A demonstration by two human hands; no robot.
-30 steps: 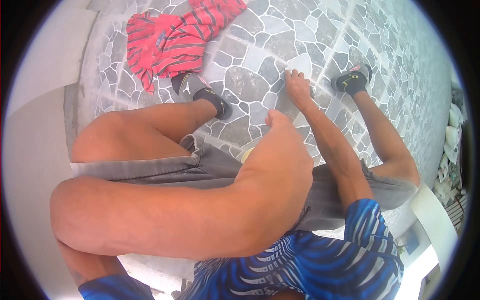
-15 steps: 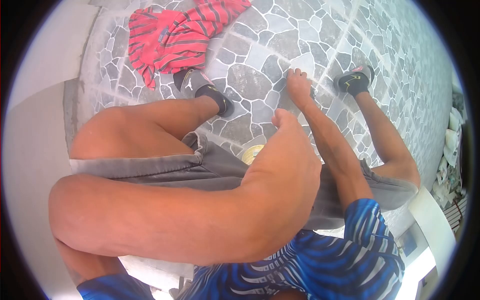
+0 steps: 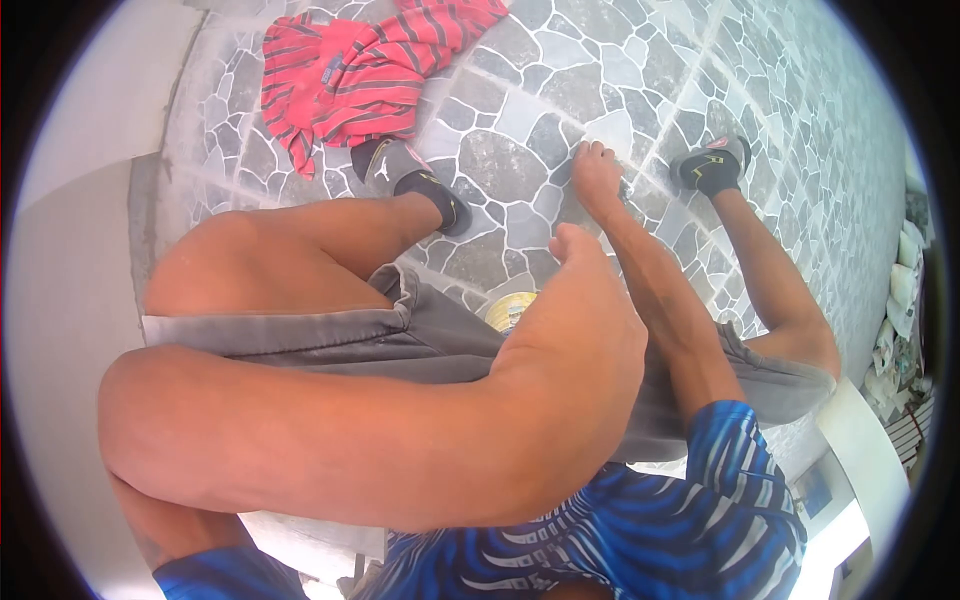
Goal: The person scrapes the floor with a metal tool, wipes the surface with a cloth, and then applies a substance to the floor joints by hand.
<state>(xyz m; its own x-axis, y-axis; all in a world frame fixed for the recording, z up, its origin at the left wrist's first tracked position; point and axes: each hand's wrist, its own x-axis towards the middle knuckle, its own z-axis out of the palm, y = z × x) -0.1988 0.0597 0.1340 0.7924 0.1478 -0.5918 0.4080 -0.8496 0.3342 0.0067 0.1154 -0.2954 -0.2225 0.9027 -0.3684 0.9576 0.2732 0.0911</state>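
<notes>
My right hand (image 3: pixel 598 178) reaches down to the stone-patterned floor (image 3: pixel 497 165) between my feet. Its fingers are curled and pressed together low against the paving; what they hold, if anything, I cannot make out. Close to the camera, my left arm bends across my lap, and my left hand (image 3: pixel 590 300) points forward with the thumb side showing. Its other fingers are hidden behind the hand. Just beyond the left wrist, a round yellowish thing (image 3: pixel 511 308) shows in part, mostly covered by the hand.
A red striped cloth garment (image 3: pixel 350 85) lies crumpled on the floor by one of my shoes (image 3: pixel 425 185). The other shoe (image 3: pixel 710 165) is planted farther right. A pale wall (image 3: pixel 85 230) runs along the left, and piled clutter (image 3: pixel 895 330) lines the far right edge.
</notes>
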